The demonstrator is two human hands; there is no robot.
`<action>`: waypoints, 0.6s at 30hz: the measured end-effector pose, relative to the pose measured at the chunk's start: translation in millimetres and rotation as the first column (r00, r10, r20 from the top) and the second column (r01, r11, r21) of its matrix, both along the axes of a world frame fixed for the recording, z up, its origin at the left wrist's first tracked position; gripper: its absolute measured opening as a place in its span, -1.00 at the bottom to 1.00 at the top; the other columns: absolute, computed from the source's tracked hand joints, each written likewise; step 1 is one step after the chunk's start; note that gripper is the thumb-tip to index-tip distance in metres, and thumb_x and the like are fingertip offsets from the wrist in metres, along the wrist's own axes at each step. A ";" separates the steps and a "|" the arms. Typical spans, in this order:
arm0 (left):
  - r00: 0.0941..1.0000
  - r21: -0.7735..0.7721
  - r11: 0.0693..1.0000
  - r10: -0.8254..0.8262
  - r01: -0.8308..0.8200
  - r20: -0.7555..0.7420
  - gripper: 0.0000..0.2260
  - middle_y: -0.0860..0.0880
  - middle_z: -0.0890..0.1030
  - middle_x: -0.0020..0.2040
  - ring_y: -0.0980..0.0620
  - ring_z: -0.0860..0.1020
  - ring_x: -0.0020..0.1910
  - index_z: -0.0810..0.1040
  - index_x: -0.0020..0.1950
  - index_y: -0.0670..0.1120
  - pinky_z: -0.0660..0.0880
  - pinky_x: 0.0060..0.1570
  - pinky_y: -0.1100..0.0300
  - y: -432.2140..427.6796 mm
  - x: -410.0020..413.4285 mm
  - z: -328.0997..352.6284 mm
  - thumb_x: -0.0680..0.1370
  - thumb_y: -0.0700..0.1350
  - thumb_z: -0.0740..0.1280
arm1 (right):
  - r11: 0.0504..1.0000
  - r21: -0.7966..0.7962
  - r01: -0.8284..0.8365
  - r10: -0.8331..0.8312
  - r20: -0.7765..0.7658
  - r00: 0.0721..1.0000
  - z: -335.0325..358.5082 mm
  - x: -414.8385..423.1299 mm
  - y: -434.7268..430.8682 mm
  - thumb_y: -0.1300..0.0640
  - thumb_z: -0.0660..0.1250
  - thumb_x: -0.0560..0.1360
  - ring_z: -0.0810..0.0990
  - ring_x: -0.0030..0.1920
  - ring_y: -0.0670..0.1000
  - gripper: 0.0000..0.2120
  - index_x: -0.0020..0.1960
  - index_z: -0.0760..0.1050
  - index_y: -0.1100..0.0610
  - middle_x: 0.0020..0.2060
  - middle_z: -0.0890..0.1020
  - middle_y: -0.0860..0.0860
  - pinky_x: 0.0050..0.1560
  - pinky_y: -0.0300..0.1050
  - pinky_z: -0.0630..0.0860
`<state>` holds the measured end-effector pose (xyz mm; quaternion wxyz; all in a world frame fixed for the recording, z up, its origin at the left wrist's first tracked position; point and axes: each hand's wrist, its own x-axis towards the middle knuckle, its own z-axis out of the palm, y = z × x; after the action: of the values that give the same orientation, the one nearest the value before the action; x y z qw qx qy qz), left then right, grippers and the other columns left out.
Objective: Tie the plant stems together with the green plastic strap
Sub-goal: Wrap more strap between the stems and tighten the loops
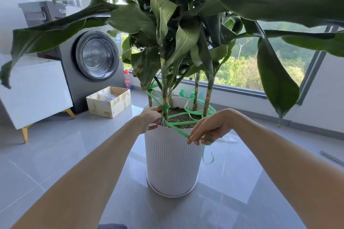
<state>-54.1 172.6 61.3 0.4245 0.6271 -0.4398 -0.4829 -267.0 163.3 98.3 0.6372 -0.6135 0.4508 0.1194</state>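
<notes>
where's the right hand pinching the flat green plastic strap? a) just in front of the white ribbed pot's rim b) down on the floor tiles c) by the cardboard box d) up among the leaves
A: the right hand pinches the flat green plastic strap just in front of the white ribbed pot, at its rim; the left hand grips the wrapped stem.
</notes>
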 end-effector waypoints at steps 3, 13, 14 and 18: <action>1.000 0.010 1.000 -0.014 0.015 -0.022 -0.63 0.00 0.50 -0.20 0.12 0.42 -0.27 0.48 0.33 0.04 0.40 -0.13 0.21 3.5 -1.0 0.7 0.59 -0.28 0.23 | 0.987 -0.156 0.022 -0.028 -0.038 0.999 -6.7 1.8 -4.1 0.21 0.30 0.55 0.66 -0.26 0.00 -0.84 0.10 0.57 0.23 -0.20 0.64 0.09 -0.09 -0.12 0.64; 0.986 -0.058 0.984 0.167 -0.167 -0.007 -0.76 -0.12 0.57 0.13 0.03 0.45 -0.03 0.60 0.16 -0.09 0.44 -0.17 0.25 1.4 -2.5 -0.6 0.52 -0.27 0.36 | 0.857 -0.501 0.123 -0.174 -0.056 0.983 -17.1 -6.3 -8.2 0.14 0.37 0.51 0.66 -0.23 -0.02 -0.80 0.10 0.61 0.17 -0.18 0.68 0.04 0.03 -0.07 0.59; 0.981 -0.071 0.979 0.194 -0.193 0.002 -0.79 -0.11 0.57 0.14 0.02 0.46 0.00 0.62 0.12 -0.08 0.44 -0.18 0.26 1.3 -1.6 -1.3 0.50 -0.25 0.38 | 0.842 -0.521 0.138 -0.189 -0.044 0.981 -17.8 -6.4 -8.9 0.14 0.37 0.51 0.66 -0.24 -0.02 -0.81 0.09 0.61 0.17 -0.18 0.68 0.04 0.05 -0.06 0.59; 0.979 -0.112 0.978 0.186 -0.176 0.088 -0.77 -0.11 0.57 0.06 0.01 0.45 -0.05 0.62 0.16 -0.08 0.45 -0.22 0.30 -0.7 -0.7 -3.1 0.51 -0.22 0.38 | 0.801 -0.575 0.167 -0.198 0.010 0.980 -18.1 -7.0 -11.1 0.13 0.34 0.53 0.63 -0.32 -0.05 -0.85 0.05 0.62 0.14 -0.22 0.66 0.02 -0.07 -0.13 0.63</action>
<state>-54.7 171.9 58.2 0.4764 0.6647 -0.4256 -0.3874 -273.9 152.2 80.2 0.4200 -0.7271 0.5388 -0.0680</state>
